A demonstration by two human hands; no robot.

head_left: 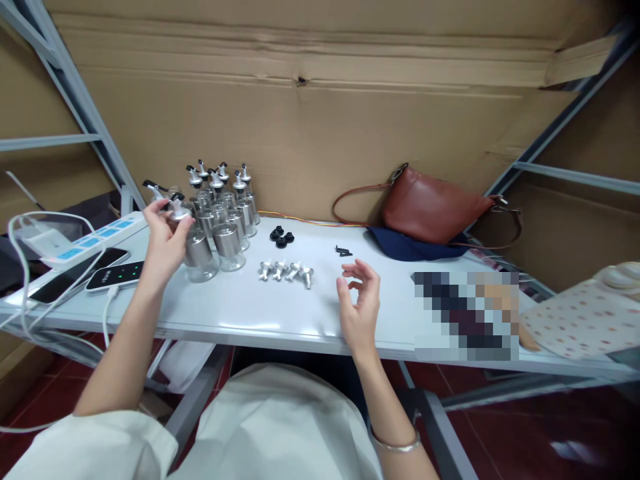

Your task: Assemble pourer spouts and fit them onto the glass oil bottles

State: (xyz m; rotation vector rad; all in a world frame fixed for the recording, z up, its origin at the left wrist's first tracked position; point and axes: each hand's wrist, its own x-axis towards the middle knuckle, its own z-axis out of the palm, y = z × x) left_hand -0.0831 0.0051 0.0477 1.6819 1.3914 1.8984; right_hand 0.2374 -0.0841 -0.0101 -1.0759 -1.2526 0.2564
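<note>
On the left of the table, my left hand (167, 240) is closed with thumb and fingers round a silver pour spout (179, 209) with a black tip. Just beside it stands a glass bottle with a metal sleeve (199, 253); whether the spout sits in a bottle is hidden by the hand. Several more sleeved bottles (229, 239), many topped with spouts, are grouped behind. My right hand (361, 303) hovers over the table's front part, fingers curved and apart, holding nothing. Nearest to it are small black pieces (343, 251) and a row of loose silver spouts (287, 270).
Black stoppers (281, 237) lie mid-table. A brown bag (433, 207) rests on dark blue cloth (420, 245) at the back right. Far left are a power strip (100, 240), a phone (80, 275), a white device (116, 275) and cables. A dotted pouch (583, 320) lies far right.
</note>
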